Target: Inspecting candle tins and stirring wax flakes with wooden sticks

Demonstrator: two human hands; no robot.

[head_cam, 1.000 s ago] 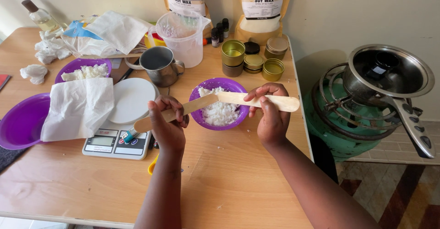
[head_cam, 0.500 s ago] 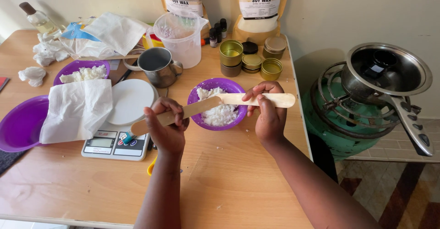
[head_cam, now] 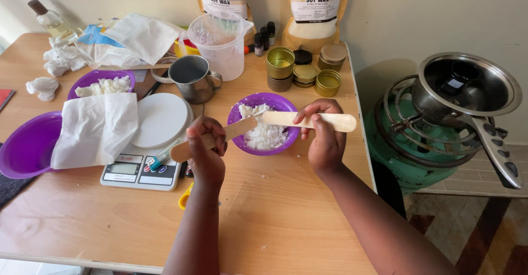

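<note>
My two forearms reach forward over a pale wooden tabletop point(head_cam: 275, 220). My left hand point(head_cam: 207, 153) has its fingers clamped around a flat wooden stick point(head_cam: 212, 139) that slants up to the right, its far tip over a purple bowl point(head_cam: 240, 142). My right hand point(head_cam: 325, 137) has its fingers closed on a second flat wooden stick point(head_cam: 308, 120), lying nearly level, its left tip meeting the first stick above the bowl. The bowl sits between my hands, holding a heap of white flakes point(head_cam: 264, 135), with a few stray crumbs on the tabletop beside it. I judge I am scraping one stick against the other so clinging flakes drop back into the bowl; the next move calls for keeping both tips over the bowl and sliding gently so nothing flicks onto the tabletop.

Left of my left hand sits a white kitchen scale point(head_cam: 144, 159), with a white paper napkin point(head_cam: 94, 129) draped over the edge of a larger purple bowl point(head_cam: 25, 146). Beyond are a metal mug point(head_cam: 190, 77), a clear plastic jug point(head_cam: 220, 44), small gold tins point(head_cam: 280, 63) and two brown paper pouches point(head_cam: 316, 11) against the wall. Off the tabletop to the right, a steel saucepan point(head_cam: 467, 88) rests on a green gas burner point(head_cam: 407, 154)
</note>
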